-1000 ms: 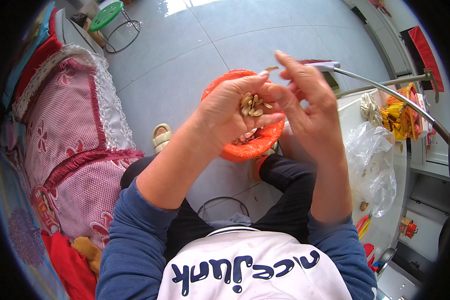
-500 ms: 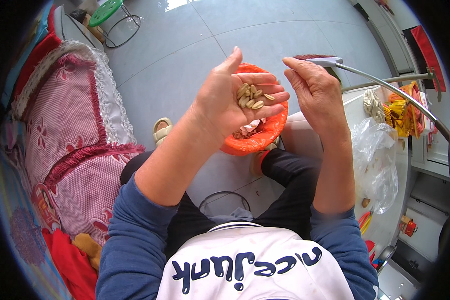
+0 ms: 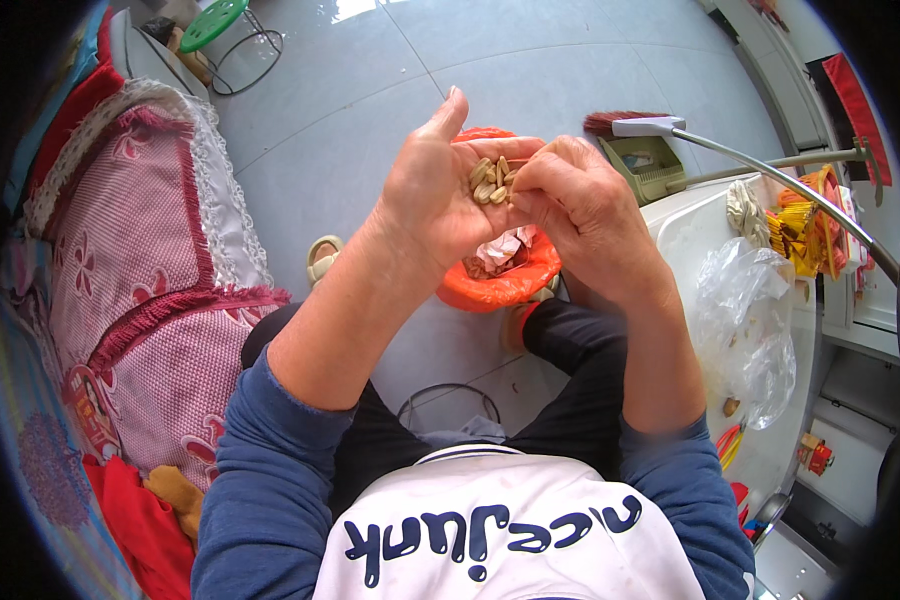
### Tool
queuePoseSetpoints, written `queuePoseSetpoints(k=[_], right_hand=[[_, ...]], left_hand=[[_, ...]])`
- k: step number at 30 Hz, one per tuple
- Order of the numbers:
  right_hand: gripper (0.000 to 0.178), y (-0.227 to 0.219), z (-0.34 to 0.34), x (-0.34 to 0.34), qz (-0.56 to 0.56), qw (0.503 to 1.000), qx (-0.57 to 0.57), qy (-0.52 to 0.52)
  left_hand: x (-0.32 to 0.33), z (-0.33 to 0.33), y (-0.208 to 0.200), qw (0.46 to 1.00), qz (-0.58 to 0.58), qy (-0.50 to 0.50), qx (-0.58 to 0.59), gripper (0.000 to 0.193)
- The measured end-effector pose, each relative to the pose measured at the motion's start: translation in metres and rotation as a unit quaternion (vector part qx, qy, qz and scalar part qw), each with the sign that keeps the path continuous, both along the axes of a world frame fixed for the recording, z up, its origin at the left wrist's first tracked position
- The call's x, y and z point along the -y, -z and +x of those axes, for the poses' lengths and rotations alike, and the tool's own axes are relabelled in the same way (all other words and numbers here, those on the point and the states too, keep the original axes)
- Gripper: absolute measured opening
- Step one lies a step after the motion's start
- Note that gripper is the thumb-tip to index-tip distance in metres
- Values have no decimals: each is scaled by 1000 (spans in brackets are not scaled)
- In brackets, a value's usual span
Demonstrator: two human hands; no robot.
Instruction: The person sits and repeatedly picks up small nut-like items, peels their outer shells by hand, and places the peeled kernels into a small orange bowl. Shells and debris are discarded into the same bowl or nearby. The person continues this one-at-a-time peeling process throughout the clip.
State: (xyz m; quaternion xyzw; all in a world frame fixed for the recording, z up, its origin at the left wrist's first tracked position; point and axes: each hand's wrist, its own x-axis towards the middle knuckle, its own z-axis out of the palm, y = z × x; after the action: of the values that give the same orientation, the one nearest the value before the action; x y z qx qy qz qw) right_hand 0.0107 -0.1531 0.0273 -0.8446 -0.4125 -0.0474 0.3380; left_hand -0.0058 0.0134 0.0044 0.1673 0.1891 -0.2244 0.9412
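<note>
My left hand [image 3: 432, 195] is held palm up over the floor, fingers stretched out, cradling a small heap of pale tan seeds in shells [image 3: 485, 181]. From the right, my right hand [image 3: 588, 215] reaches across the left fingers, thumb and fingertips pinched together at the heap's right side on a seed. The fingertips partly hide that seed. Below both hands stands a bin lined with a red-orange bag [image 3: 500, 292], and crumpled pinkish-white scraps [image 3: 497, 258] show inside it.
On the right, a white table [image 3: 682, 222] carries a clear plastic bag [image 3: 745, 320] and an orange basket [image 3: 827, 215]. Behind it are a broom [image 3: 645, 126] and a dustpan [image 3: 642, 168]. A pink-covered seat [image 3: 160, 400] is on the left, with a green stool [image 3: 210, 22] beyond.
My right hand has moved left onto my left palm, and its fingers now pinch at the seeds. My left hand has shifted slightly left.
</note>
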Motion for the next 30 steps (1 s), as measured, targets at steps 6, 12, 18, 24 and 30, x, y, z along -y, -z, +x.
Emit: queuePoseSetpoints(k=[6, 12, 18, 24, 30], right_hand=[[10, -8, 4, 3, 211, 912, -338, 100], [7, -8, 11, 10, 282, 826, -481, 77], [7, -5, 13, 13, 324, 776, -539, 47], [7, -2, 13, 12, 351, 739, -574, 25], [3, 3, 12, 10, 393, 676, -623, -2]], left_hand=[[0, -2, -3, 986, 161, 5, 41, 37], [-5, -9, -13, 970, 201, 11, 139, 17], [-6, -9, -17, 956, 237, 8, 175, 17], [-3, -11, -19, 957, 236, -6, 166, 14], [0, -10, -19, 964, 215, -18, 153, 10]])
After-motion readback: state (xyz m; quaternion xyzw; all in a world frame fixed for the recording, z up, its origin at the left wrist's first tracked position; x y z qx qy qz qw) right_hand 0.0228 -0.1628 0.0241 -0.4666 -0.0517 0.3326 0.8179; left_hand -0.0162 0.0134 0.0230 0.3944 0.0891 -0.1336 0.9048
